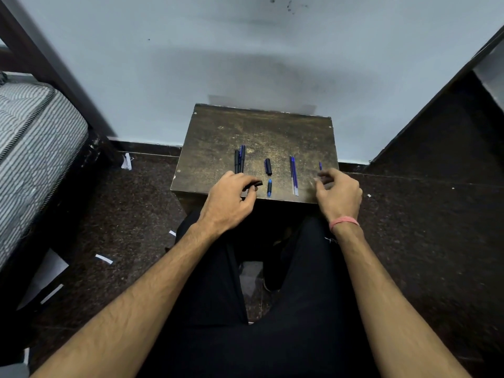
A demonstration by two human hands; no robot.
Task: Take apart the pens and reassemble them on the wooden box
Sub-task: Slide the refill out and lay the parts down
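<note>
A dark wooden box (272, 132) stands against the wall with pen parts laid out on its top. Two or three black and blue pens (239, 159) lie side by side at the left. A black cap (268, 166) and a short blue tip piece (269, 188) lie in the middle. Thin blue refills (294, 174) lie to the right. My left hand (231, 197) is closed on a short black pen piece (256, 184) at the box's front edge. My right hand (338, 192) pinches a thin blue refill (320, 166) that sticks up from its fingertips.
A mattress (35, 148) on a dark frame stands at the left. A dark furniture panel (436, 126) rises at the right. Scraps of white paper (103, 259) lie on the dark speckled floor. My legs in black trousers (272, 309) are below the box.
</note>
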